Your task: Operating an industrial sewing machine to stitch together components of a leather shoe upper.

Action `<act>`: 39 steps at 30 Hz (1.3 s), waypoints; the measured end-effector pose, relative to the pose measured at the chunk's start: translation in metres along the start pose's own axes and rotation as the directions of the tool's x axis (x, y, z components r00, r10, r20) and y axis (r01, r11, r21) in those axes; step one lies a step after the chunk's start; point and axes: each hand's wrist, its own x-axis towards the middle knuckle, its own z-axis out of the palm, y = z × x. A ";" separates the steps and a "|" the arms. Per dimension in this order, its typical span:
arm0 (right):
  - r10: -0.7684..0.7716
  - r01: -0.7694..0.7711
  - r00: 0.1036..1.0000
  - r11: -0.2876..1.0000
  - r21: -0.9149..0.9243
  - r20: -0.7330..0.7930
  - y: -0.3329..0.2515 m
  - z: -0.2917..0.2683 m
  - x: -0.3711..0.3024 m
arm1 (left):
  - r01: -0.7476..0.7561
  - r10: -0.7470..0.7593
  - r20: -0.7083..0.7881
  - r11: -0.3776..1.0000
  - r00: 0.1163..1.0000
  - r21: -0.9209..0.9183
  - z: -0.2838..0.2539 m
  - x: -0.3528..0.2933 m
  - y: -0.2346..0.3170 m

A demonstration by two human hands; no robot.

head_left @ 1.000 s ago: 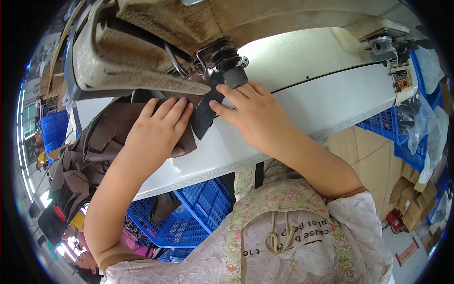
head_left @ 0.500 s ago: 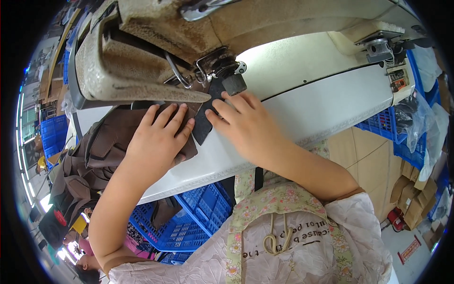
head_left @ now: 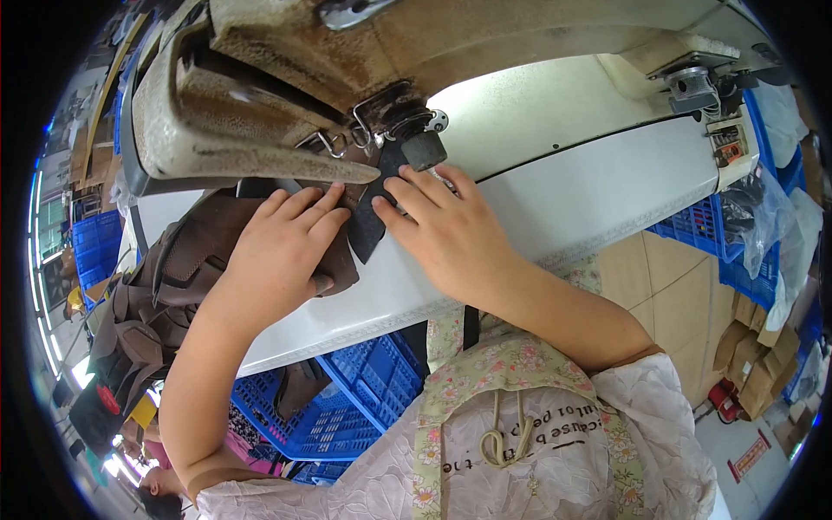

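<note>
My left hand (head_left: 284,247) lies flat, fingers stretched out, on a brown leather-like piece (head_left: 340,267) beneath the arm of a sewing machine (head_left: 286,165). The thumb tip shows at that piece's near edge. A dark grey piece (head_left: 367,227) lies along the brown one, running under the machine's head. My right hand (head_left: 451,230) rests on its right edge with fingers apart, the fingertips close to a dark round knob (head_left: 423,150) on the machine. The needle and the stitching spot are hidden behind the machine's arm.
More brown sewn pieces (head_left: 139,321) heap up at the table's left end. Blue plastic crates (head_left: 347,425) stand below the white tabletop (head_left: 555,217), one holding a brown piece. At right are another blue crate (head_left: 693,227) with plastic bags and some cardboard (head_left: 750,368). Another person (head_left: 165,485) is at lower left.
A metal lever on the machine's head has shifted position. The fingers of my left hand have drawn slightly closer together; the brown and grey pieces have barely moved.
</note>
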 end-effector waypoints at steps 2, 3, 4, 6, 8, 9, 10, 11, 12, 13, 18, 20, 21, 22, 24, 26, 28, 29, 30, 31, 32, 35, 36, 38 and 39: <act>0.001 -0.001 1.000 1.000 -0.004 0.002 0.001 0.000 0.000 | -0.009 0.009 -0.016 1.000 1.000 0.008 0.003 0.000 0.001; 0.003 -0.003 1.000 1.000 -0.010 0.007 0.001 -0.001 0.000 | 0.003 -0.003 -0.026 1.000 1.000 0.018 0.004 -0.001 0.004; 0.004 -0.003 1.000 1.000 -0.016 0.012 0.002 -0.001 0.001 | 0.016 -0.015 -0.037 1.000 0.999 0.027 0.005 0.000 0.007; 0.010 -0.010 1.000 1.000 -0.016 0.019 0.004 -0.002 0.001 | 0.033 -0.032 -0.032 0.998 0.999 0.047 0.003 0.001 0.013; 0.016 -0.015 1.000 1.000 -0.016 0.027 0.006 -0.003 0.002 | 0.050 -0.049 -0.028 0.997 0.998 0.066 0.004 0.003 0.016; -0.008 0.008 1.000 1.000 -0.018 0.013 0.008 -0.004 0.002 | 0.057 -0.054 -0.038 0.995 0.998 0.079 0.005 0.003 0.017; -0.031 0.031 1.000 0.999 -0.019 -0.002 0.009 -0.004 0.002 | 0.064 -0.059 -0.048 0.994 0.997 0.092 0.006 0.004 0.018; -0.032 0.032 0.999 0.999 -0.018 0.000 0.010 -0.005 0.003 | 0.066 -0.062 -0.047 0.994 0.997 0.091 0.006 0.004 0.019; -0.033 0.033 0.999 0.999 -0.013 -0.005 0.011 -0.005 0.003 | 0.073 -0.069 -0.046 0.994 0.997 0.086 0.006 0.005 0.020; -0.034 0.034 0.999 0.999 -0.008 -0.010 0.011 -0.005 0.003 | 0.081 -0.077 -0.044 0.993 0.996 0.082 0.006 0.005 0.021; -0.031 0.031 1.000 0.999 -0.012 -0.001 0.017 -0.006 0.003 | 0.108 -0.108 -0.048 0.994 0.993 0.002 0.007 0.008 0.027; -0.029 0.029 1.000 1.000 -0.011 0.001 0.022 -0.007 0.003 | 0.121 -0.123 -0.052 0.992 0.991 -0.029 0.007 0.011 0.034; -0.030 0.030 1.000 1.000 -0.009 0.004 0.026 -0.008 0.003 | 0.142 -0.143 -0.048 0.990 0.989 -0.027 0.006 0.014 0.038; -0.031 0.031 0.999 0.999 -0.007 0.008 0.027 -0.009 0.003 | 0.162 -0.163 -0.043 0.986 0.986 -0.026 0.006 0.015 0.041; -0.033 0.033 0.999 0.999 0.003 0.016 0.028 -0.011 0.004 | 0.166 -0.168 -0.039 0.985 0.985 -0.052 0.003 0.015 0.042; -0.037 0.036 0.999 0.999 0.012 0.025 0.028 -0.012 0.005 | 0.156 -0.159 -0.030 0.986 0.987 -0.064 0.003 0.014 0.043; -0.034 0.035 0.999 0.999 -0.007 0.028 0.030 -0.013 0.006 | 0.181 -0.183 -0.022 0.982 0.983 -0.055 0.004 0.016 0.046; -0.040 0.040 0.999 0.999 -0.004 0.030 0.030 -0.013 0.006 | 0.203 -0.203 -0.010 0.978 0.979 -0.045 0.005 0.017 0.049; -0.037 0.036 0.999 0.999 0.007 0.029 0.030 -0.013 0.007 | 0.209 -0.210 -0.009 0.977 0.978 -0.048 0.006 0.017 0.051; -0.034 0.034 0.999 0.999 0.019 0.029 0.031 -0.013 0.007 | 0.228 -0.228 -0.005 0.973 0.974 -0.028 0.008 0.018 0.053; -0.043 0.042 0.999 0.999 0.023 0.031 0.032 -0.013 0.008 | 0.248 -0.248 -0.002 0.969 0.969 -0.008 0.008 0.018 0.056; -0.055 0.054 0.998 0.998 0.029 0.009 0.038 -0.014 0.009 | 0.270 -0.274 -0.041 0.960 0.961 -0.075 0.009 0.020 0.062; -0.055 0.055 0.998 0.998 0.038 -0.004 0.039 -0.014 0.009 | 0.279 -0.283 -0.040 0.957 0.958 -0.079 0.010 0.020 0.064; -0.061 0.062 0.998 0.997 0.052 -0.012 0.041 -0.014 0.010 | 0.284 -0.293 -0.075 0.952 0.953 -0.114 0.011 0.019 0.069; -0.066 0.068 0.998 0.995 0.067 -0.023 0.041 -0.014 0.011 | 0.292 -0.301 -0.071 0.949 0.951 -0.118 0.013 0.019 0.070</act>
